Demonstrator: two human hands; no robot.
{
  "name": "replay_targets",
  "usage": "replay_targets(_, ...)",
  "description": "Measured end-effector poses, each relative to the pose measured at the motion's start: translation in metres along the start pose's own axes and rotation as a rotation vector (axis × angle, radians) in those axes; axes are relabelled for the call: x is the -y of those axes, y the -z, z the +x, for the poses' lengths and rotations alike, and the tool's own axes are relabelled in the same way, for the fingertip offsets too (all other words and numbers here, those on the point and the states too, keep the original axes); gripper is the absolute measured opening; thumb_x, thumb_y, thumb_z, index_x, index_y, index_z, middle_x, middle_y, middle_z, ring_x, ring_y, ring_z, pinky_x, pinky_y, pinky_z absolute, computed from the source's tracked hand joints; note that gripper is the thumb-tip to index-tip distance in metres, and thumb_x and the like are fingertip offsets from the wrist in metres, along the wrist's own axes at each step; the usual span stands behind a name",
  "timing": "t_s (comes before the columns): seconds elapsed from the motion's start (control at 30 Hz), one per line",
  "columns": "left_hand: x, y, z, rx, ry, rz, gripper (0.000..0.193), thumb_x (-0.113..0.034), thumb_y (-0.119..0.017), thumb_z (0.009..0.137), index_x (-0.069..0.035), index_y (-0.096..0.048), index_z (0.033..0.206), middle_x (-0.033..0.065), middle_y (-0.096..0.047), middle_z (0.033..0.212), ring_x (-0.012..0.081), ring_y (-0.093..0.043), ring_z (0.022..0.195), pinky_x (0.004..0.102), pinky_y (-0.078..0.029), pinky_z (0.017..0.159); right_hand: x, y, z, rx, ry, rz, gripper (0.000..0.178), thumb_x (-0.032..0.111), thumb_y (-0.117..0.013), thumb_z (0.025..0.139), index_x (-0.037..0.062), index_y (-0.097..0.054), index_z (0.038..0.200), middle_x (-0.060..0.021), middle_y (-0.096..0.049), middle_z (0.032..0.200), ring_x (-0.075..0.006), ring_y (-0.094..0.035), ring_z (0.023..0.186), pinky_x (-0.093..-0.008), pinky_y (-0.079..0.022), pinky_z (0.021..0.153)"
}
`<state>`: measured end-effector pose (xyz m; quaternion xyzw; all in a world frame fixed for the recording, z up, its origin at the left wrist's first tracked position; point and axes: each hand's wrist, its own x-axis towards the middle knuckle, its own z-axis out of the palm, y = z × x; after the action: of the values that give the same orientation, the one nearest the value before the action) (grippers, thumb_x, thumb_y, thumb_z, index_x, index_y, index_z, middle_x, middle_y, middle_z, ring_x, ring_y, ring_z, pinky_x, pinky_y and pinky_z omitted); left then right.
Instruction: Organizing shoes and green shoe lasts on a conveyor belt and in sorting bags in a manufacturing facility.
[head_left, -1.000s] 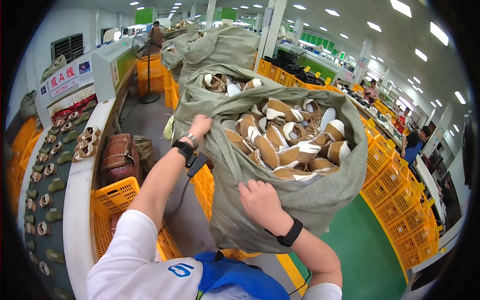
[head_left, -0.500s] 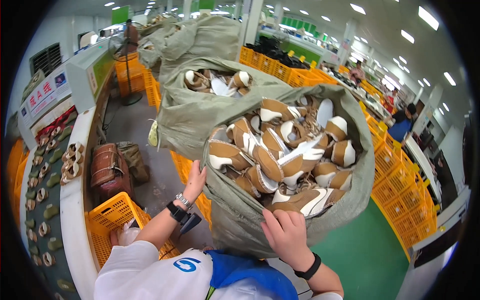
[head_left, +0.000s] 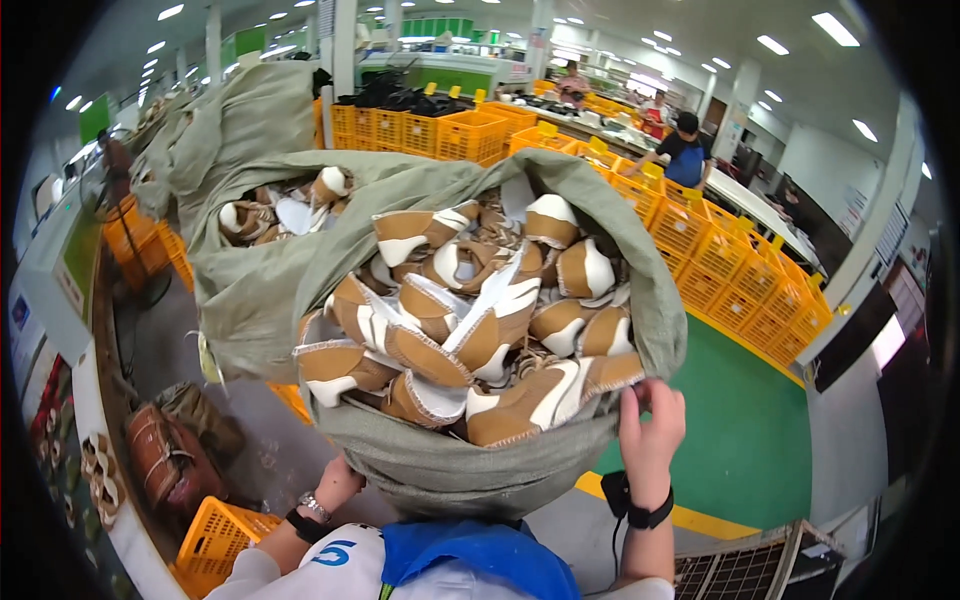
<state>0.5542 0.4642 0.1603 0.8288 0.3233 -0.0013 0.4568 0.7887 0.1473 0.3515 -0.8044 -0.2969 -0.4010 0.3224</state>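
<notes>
- Gripping the rim of the front sack (head_left: 470, 475) with the right hand (head_left: 655, 425), at the sack's near right edge, thumb and bent fingers drawn close together on the cloth
- Cannot tell how much of the cloth is tucked inside that grip
- Holding the left hand (head_left: 342, 482) low against or just beside the front sack, at its near left side, with fingers partly hidden by the cloth
- Cannot tell whether that left grip is clasping the cloth or only touching it
- Wearing a metal watch (head_left: 313, 505) on the left wrist and a black band (head_left: 652, 512) on the right, both just below the front sack's near side
- Packed inside the front sack's wide mouth: a jumbled heap of brown and white shoes (head_left: 500, 325), rising close to the rim
- Lying behind and to the left of the front sack: a second sack (head_left: 240, 310), also open, with similar shoes showing
- Lying left of the front sack, on the floor: a brown bag (head_left: 165, 460), with an orange basket (head_left: 222, 535) nearer the body
- Standing beyond the front sack, to the right: a long row of orange crates (head_left: 715, 260), with a person (head_left: 688, 160) in blue behind them
</notes>
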Motion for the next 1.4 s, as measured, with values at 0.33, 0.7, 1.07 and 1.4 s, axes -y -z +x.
replay_targets(0.33,-0.119,0.257,0.042,-0.384,-0.475,0.473,0.017,-0.010,-0.054,0.080,-0.001,-0.051,0.067,0.0094,-0.054,0.062,0.0208,-0.052,0.055,0.0341,-0.043,0.054,-0.091,-0.038,0.073,0.090,-0.361,0.280,0.028,0.007,-0.055,0.074,0.0037,-0.054,0.102,-0.0116,-0.061,0.086,-0.0250,-0.060,0.076,-0.0340,-0.048,0.067)
replay_targets(0.7,-0.464,0.052,0.260,0.039,-1.265,0.782,0.043,-0.011,-0.042,0.080,0.002,-0.048,0.121,0.0221,-0.055,0.115,0.0334,-0.055,0.104,0.0385,-0.044,0.089,-0.137,-0.090,0.081,0.403,-1.247,1.663,0.033,0.014,-0.036,0.092,-0.0036,-0.050,0.116,-0.0177,-0.059,0.110,-0.0275,-0.060,0.096,-0.0398,-0.050,0.085)
replay_targets(1.07,-0.540,-0.011,0.293,0.846,-0.555,0.597,0.074,-0.062,-0.036,0.087,-0.010,-0.034,0.138,0.0063,-0.033,0.143,0.0159,-0.031,0.131,0.0308,-0.026,0.107,-0.148,-0.096,0.080,0.298,-0.766,0.786,0.024,0.019,-0.052,0.090,-0.0011,-0.060,0.101,-0.0053,-0.063,0.091,-0.0127,-0.058,0.079,-0.0261,-0.046,0.073)
replay_targets(1.4,-0.505,-0.009,0.280,0.507,-0.863,0.372,0.046,-0.039,-0.051,0.090,-0.003,-0.056,0.119,0.0072,-0.061,0.113,0.0120,-0.057,0.098,0.0269,-0.044,0.087,-0.215,-0.133,0.016,0.339,-1.233,1.167,0.026,0.013,-0.041,0.090,-0.0041,-0.058,0.099,-0.0121,-0.063,0.091,-0.0212,-0.063,0.076,-0.0332,-0.052,0.071)
